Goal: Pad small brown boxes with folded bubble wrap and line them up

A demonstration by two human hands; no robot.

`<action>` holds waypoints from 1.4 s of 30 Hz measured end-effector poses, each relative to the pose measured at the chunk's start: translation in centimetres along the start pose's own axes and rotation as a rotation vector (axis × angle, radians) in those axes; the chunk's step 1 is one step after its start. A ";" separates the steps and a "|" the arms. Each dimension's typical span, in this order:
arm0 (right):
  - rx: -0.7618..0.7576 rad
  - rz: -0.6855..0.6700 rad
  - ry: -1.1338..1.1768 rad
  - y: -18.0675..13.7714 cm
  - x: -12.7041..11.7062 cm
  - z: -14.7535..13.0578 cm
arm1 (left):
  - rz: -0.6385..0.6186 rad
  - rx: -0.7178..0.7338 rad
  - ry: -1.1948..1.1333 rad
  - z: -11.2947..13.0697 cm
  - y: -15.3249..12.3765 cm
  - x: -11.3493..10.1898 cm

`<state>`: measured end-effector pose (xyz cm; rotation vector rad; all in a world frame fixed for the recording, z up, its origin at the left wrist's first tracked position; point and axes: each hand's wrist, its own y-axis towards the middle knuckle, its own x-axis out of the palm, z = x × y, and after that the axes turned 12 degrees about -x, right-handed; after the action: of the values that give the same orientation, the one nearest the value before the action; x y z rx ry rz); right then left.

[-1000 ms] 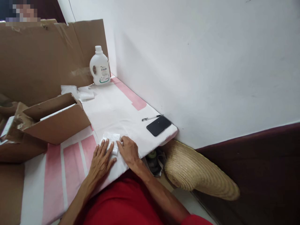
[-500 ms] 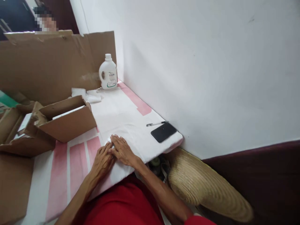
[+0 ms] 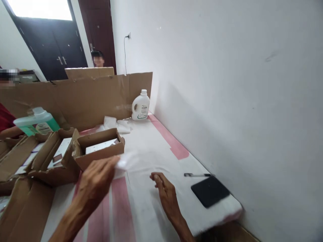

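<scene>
My left hand [image 3: 97,181] is raised above the table, its fingers closed on a small clear plastic bag [image 3: 125,162], which is blurred. What the bag contains, if anything, I cannot make out. To the right, my right hand [image 3: 165,191] hovers over the white-and-pink tablecloth [image 3: 141,198] with loosely bent fingers and nothing visible in them. Just beyond my left hand stands an open cardboard box [image 3: 101,151] holding white pieces. A black phone [image 3: 210,191] and a pen [image 3: 198,174] lie to the right of my right hand.
More cardboard boxes [image 3: 54,174] line the left side. A green liquid jug [image 3: 37,122] stands behind them. A white detergent bottle [image 3: 141,106] and crumpled white wrapping [image 3: 117,125] sit before an upright cardboard sheet [image 3: 101,97]. Two people are beyond it. A wall [image 3: 227,84] bounds the right.
My hands were together, pressed flat on the plastic at the table. They have parted; my left hand has lifted the plastic bag. My view has tilted up and left.
</scene>
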<state>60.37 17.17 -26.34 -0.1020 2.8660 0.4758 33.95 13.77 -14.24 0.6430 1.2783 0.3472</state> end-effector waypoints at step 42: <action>-0.082 -0.159 0.256 12.2 9.5 0.4 | 0.199 -1.124 -0.041 -6.5 -5.1 -0.4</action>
<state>49.95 28.54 -25.18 -0.4313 3.0521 0.5858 27.03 11.22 -18.07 -0.1937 0.7879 1.0984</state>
